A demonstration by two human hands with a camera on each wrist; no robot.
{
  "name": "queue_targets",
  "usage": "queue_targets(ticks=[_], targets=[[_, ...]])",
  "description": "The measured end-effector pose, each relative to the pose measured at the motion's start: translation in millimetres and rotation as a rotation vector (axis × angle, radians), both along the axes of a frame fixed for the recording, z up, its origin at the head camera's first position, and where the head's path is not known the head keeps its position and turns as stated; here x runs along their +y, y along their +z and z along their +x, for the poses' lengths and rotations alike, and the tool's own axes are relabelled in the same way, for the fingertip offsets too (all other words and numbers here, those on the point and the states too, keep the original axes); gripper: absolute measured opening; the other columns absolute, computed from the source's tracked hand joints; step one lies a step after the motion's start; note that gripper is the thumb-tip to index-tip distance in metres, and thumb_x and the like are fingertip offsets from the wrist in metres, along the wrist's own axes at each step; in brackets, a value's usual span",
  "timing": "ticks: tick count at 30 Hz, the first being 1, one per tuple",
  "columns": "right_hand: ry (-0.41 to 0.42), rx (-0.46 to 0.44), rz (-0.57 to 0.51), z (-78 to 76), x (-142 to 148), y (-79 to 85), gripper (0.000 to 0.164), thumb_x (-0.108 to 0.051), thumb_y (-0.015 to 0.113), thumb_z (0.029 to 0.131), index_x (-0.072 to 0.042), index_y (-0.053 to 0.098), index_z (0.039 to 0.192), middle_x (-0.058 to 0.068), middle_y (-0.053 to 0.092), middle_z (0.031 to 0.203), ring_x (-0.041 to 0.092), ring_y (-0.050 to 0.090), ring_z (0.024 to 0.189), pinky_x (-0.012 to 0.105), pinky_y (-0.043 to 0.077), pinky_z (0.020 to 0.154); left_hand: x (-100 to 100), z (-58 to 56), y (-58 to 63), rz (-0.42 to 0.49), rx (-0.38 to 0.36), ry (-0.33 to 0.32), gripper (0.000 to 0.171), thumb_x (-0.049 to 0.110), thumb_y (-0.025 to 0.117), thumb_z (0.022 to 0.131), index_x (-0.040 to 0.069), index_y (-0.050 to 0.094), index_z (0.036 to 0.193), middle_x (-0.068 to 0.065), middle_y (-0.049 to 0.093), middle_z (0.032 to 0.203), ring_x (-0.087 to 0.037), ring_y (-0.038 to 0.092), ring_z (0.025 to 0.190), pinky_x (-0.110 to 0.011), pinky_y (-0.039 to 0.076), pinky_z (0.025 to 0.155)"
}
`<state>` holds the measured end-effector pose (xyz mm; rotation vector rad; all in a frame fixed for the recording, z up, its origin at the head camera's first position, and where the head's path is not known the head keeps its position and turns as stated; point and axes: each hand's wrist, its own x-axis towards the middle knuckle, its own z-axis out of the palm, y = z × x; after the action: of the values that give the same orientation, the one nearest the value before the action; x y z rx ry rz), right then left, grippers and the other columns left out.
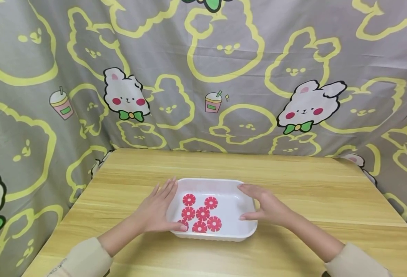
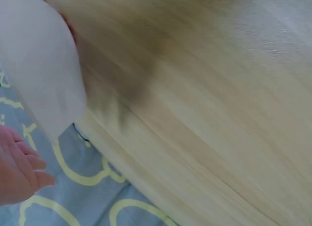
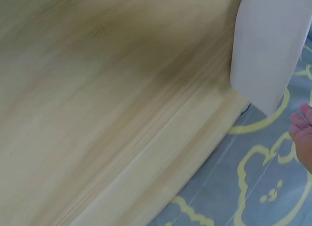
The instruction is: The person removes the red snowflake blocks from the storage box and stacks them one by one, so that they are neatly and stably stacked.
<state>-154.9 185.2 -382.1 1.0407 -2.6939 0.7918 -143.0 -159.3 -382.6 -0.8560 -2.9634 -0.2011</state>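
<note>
In the head view, a white rectangular tray [image 1: 229, 209] with rounded corners sits between my two hands. Several red notched discs [image 1: 202, 214] with pale centres show inside it, mostly towards the left. My left hand [image 1: 156, 211] holds the left end, thumb over the front corner, fingers along the side. At the right end my right hand [image 1: 269, 206] holds the rim, with its thumb and fingers spread. Pale tray wall fills an upper corner of the left wrist view [image 2: 39, 60] and of the right wrist view, where a hand [image 3: 303, 138] shows at the edge.
The tray stands out against a light wood-grain table [image 1: 293, 181], with a shadow close to it. A grey curtain [image 1: 175, 46] printed with yellow outlines and white rabbits hangs behind the table and along both sides.
</note>
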Motion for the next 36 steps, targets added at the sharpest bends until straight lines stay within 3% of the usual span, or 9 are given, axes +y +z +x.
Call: queue_targets(ticks=[10, 22, 28, 36], targets=[[0.022, -0.214, -0.089, -5.2, -28.9, -3.0, 0.069, -0.032, 0.082, 0.066, 0.001, 0.059, 0.122, 0.016, 0.063, 0.121, 0.034, 0.057, 0.114, 0.047, 0.049, 0.093, -11.6, 3.5, -7.0, 0.001, 0.008, -0.007, 0.117, 0.077, 0.055, 0.066, -0.008, 0.029, 0.141, -0.025, 0.027, 0.149, -0.037, 0.028, 0.138, -0.053, 0.030, 0.110], [0.152, -0.463, -0.084, -15.8, -55.4, -21.4, 0.049, -0.018, 0.080, 0.070, 0.003, 0.065, 0.111, 0.014, 0.068, 0.109, 0.027, 0.063, 0.104, 0.035, 0.052, 0.091, -16.2, 5.3, -15.2, 0.038, 0.002, 0.024, 0.120, 0.080, 0.054, 0.065, -0.009, 0.028, 0.141, -0.025, 0.024, 0.149, -0.038, 0.028, 0.137, -0.051, 0.032, 0.109], [0.151, -0.489, -0.012, -19.8, -61.3, -31.5, 0.043, -0.016, 0.081, 0.068, 0.000, 0.068, 0.106, 0.010, 0.069, 0.101, 0.019, 0.064, 0.093, 0.024, 0.052, 0.086, -16.0, 4.6, -17.4, 0.037, -0.012, 0.033, 0.120, 0.080, 0.055, 0.065, -0.009, 0.027, 0.141, -0.026, 0.024, 0.149, -0.038, 0.028, 0.138, -0.049, 0.031, 0.110], [0.135, -0.489, 0.048, -22.1, -65.6, -36.9, 0.033, -0.012, 0.079, 0.069, -0.003, 0.069, 0.100, 0.004, 0.066, 0.092, 0.009, 0.057, 0.083, 0.019, 0.049, 0.078, -15.9, 4.0, -16.9, 0.032, -0.029, 0.024, 0.120, 0.078, 0.057, 0.065, -0.010, 0.028, 0.141, -0.026, 0.025, 0.149, -0.037, 0.028, 0.138, -0.048, 0.031, 0.110]])
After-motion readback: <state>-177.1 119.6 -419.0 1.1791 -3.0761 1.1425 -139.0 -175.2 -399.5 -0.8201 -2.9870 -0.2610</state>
